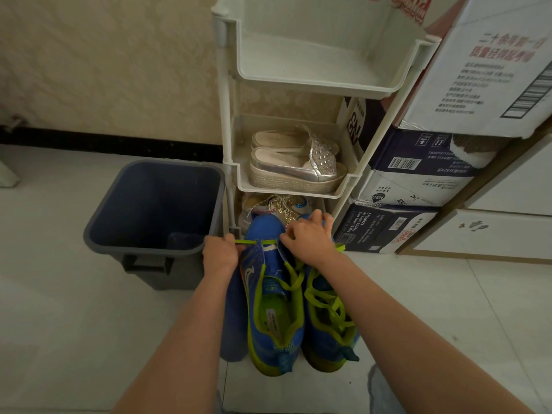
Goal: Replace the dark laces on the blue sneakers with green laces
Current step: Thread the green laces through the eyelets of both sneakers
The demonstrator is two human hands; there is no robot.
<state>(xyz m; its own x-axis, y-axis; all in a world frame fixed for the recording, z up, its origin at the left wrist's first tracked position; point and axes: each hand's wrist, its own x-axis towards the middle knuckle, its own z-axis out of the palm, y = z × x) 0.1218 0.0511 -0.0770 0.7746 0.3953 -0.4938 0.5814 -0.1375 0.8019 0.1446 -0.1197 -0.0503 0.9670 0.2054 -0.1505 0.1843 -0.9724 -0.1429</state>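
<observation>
Lowest in the frame, the heels of the two blue sneakers point toward me, side by side on the pale floor. The finished sneaker (321, 283), lower centre-right, already carries green lacing in loose crossings. The sneaker in work (268, 294) beside it has only its lowest eyelets threaded; no dark lace shows anywhere.

Just above them, the green lace (248, 242) runs taut and level across the toe end. My left hand (219, 253) is fisted around one end. My right hand (310, 237) is curled over the toes and seems to pinch the other side with thumb and forefinger. I judge the pull is meant to even the two ends before crossing upward.

The tongue tag and insole sticker are too small to read.

Left of centre a grey bin (89, 234) stands close by.

Beyond, a white rack (316, 85) holds silver platform shoes (295, 165).

At right, stacked cartons: the dark one (385, 228) reads "570mlX24", the middle box (397, 189) "N30" upside down, and the top box (493, 70) has red Chinese text beginning "二十余年".
</observation>
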